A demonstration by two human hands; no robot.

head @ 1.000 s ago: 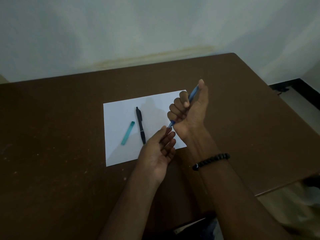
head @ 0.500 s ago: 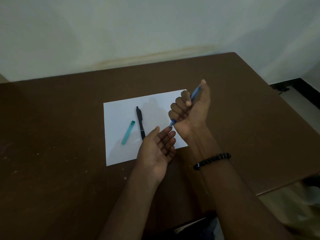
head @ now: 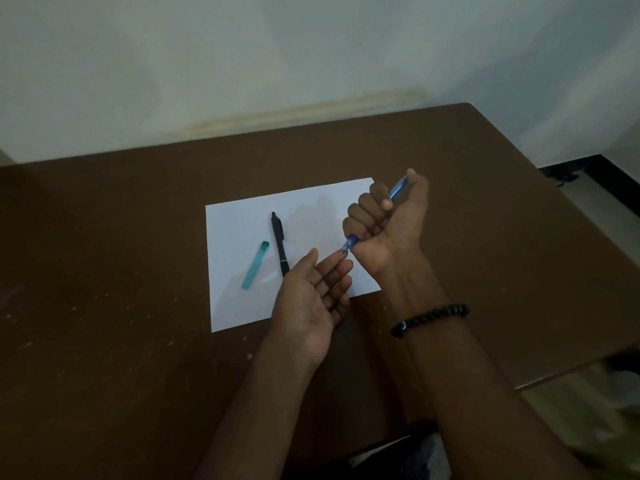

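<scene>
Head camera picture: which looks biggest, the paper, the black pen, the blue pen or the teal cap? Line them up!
1. Paper
2. Black pen
3. Teal cap
Blue pen: not ranked, because the right hand hides its middle and holds it raised, nearer the camera.

1. Dim, soft light is filling the room, and the wall (head: 311, 46) is reading muddy grey-green.
2. The white sheet of paper (head: 242, 237) is standing out as the brightest patch, while the brown table (head: 104, 306) is sinking into darkness at its near left.
3. Light seems to be coming from the right: the right hand (head: 388, 223) is casting a faint, blurred shadow leftward onto the paper, and the left hand (head: 311, 299) is greying the sheet beside it.
4. The near forearms are showing almost as silhouettes.
5. The wide lens is bowing the table's far edge and stretching the corners.
6. The near right corner is smearing into blur; the blue pen (head: 350, 242) is showing fairly sharp.
</scene>
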